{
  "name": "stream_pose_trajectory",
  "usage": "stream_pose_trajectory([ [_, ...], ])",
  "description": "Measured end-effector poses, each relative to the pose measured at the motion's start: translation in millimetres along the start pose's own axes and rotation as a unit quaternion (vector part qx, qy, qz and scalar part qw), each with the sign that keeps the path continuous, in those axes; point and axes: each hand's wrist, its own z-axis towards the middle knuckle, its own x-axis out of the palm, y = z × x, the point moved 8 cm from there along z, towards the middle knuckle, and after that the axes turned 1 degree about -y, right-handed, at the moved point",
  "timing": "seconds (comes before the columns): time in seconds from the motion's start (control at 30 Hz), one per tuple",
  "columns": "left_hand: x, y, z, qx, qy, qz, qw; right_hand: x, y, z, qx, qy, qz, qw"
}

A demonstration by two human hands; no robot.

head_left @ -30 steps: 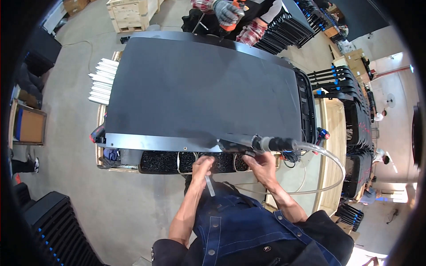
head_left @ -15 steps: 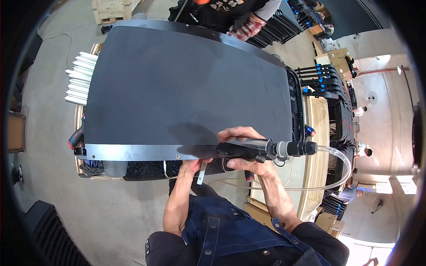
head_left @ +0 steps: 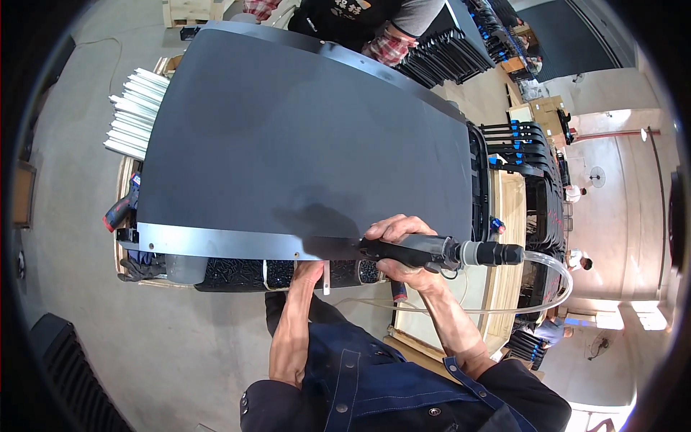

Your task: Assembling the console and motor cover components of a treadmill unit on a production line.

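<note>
A large dark grey panel point(head_left: 302, 137) lies before me, its near edge capped by a shiny metal strip point(head_left: 216, 240) with screw holes. My right hand point(head_left: 407, 250) is wrapped round a black air tool point(head_left: 410, 251), held over the right part of this strip. From the tool's rear a clear hose point(head_left: 568, 279) loops down. My left hand point(head_left: 308, 272) reaches under the near edge, left of the tool; its fingers are hidden there. Beside it a small flat metal bar point(head_left: 327, 279) sticks out toward me, and whether my fingers grip it cannot be seen.
Across the panel stands a co-worker point(head_left: 360, 18) with checked sleeves. White bars point(head_left: 133, 111) stick out at the left, near a cordless driver point(head_left: 119, 209). Black screws point(head_left: 234, 275) fill a tray under the near edge. A wooden frame point(head_left: 504, 252) and black racks stand at the right.
The air tool and my right hand have shifted slightly right. My left hand sits further under the edge. The co-worker's other checked sleeve now shows at the top. The whole view has turned a little.
</note>
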Motion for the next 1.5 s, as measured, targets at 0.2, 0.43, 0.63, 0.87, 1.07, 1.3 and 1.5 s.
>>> stream_pose_trajectory([
  [0.2,2,0,-2,0.031,-0.009,-0.034,0.999,1,-3,0,0.022,-0.024,0.014,0.999],
  [0.43,-12,16,-1,-0.022,0.017,-0.027,0.999,-1,-4,-1,0.002,-0.005,0.027,1.0],
  [0.63,-37,39,13,-0.02,0.015,-0.046,0.999,4,-7,-2,-0.008,0.005,0.021,1.0],
  [0.87,-37,47,20,-0.009,0.038,-0.057,0.998,0,-5,-2,0.0,0.003,0.012,1.0],
  [1.07,-30,36,14,0.022,0.032,0.0,0.999,8,-3,1,-0.003,0.063,-0.024,0.998],
  [1.3,-17,27,11,0.053,0.035,0.003,0.998,6,-2,2,0.039,0.016,0.004,0.999],
  [1.5,-4,14,2,0.124,-0.007,0.016,0.992,10,1,6,-0.008,0.113,0.008,0.993],
])
